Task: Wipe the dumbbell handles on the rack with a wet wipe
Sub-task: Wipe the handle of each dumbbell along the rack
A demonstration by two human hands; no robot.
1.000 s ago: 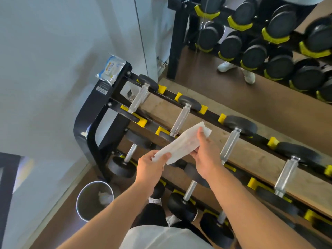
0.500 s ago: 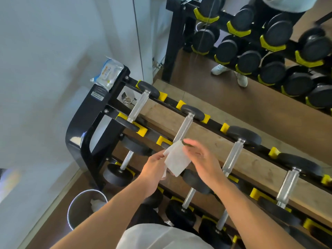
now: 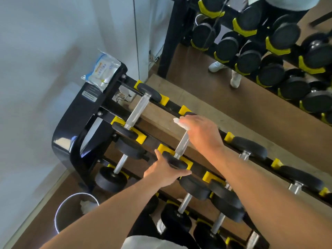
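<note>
Dumbbell handle (image 3: pixel 181 145) has the right hand (image 3: pixel 201 131) closed around its top with the wet wipe (image 3: pixel 180 123), while the left hand (image 3: pixel 165 169) grips the near weight head (image 3: pixel 173 159) below.

Black rack (image 3: pixel 75 123) with yellow cradles (image 3: pixel 166 147), tiers stepping down toward near side. Top tier: row of dumbbells, chrome handles running near-to-far, black heads seated in cradles; leftmost dumbbell (image 3: pixel 137 111), second dumbbell (image 3: pixel 181 146), more to right. Lower tiers: further dumbbells, partly hidden. Wipe packet (image 3: pixel 101 69) lying on rack's far-left top corner. Brown floor (image 3: pixel 32 229) under rack; round bin (image 3: pixel 75 211) standing on floor near left end, white wad inside.
</note>
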